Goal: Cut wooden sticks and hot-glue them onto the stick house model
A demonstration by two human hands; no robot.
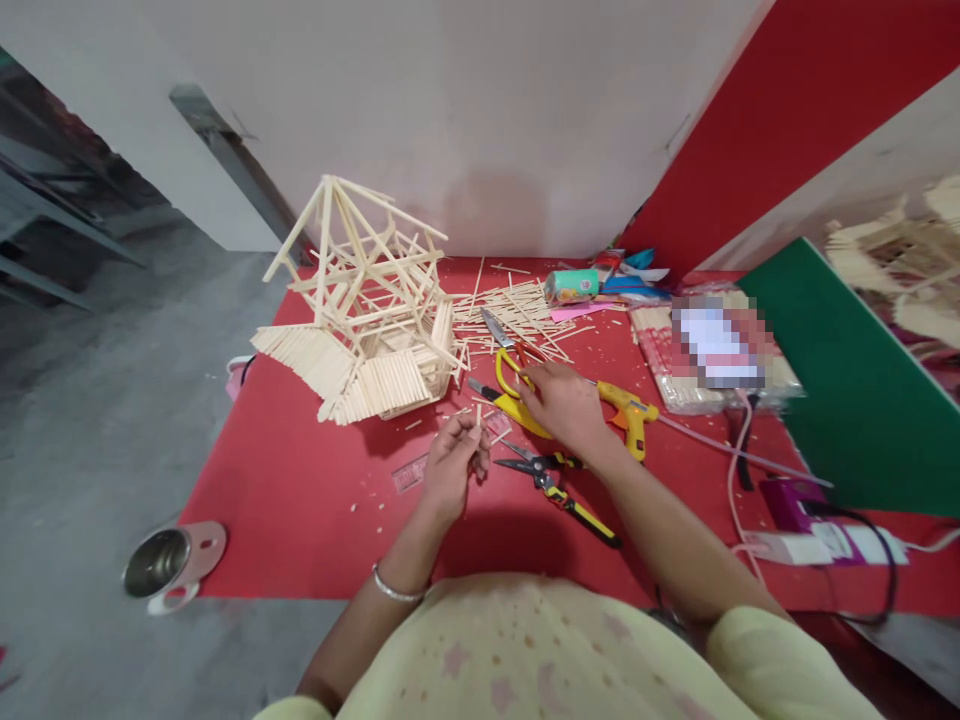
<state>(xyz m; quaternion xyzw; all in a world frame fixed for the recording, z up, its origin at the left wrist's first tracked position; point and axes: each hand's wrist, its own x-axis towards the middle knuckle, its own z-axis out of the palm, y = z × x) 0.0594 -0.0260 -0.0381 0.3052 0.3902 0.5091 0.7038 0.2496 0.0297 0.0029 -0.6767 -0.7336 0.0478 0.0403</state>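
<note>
Between the thumb and fingers of my left hand (455,455), a short wooden stick (478,413) points upward. My right hand (566,405) has its fingers curled over yellow-handled scissors (504,372); the fingertips are partly hidden. Red-handled scissors (495,328) lie just beyond. Black-and-yellow shears (559,495) rest on the table between my forearms. A yellow glue gun (634,412) lies right of my right hand. To the left stands a house-like frame (360,270) of wooden sticks, with slatted roof panels (382,385) low at its front.
Loose sticks (517,310) pile against the wall beside a green can (574,285). Packed sticks (652,350) lie at right under a blurred phone (720,345). A glue-gun cord and power strip (825,545) run along the right. A metal mug (172,560) stands at the front-left corner.
</note>
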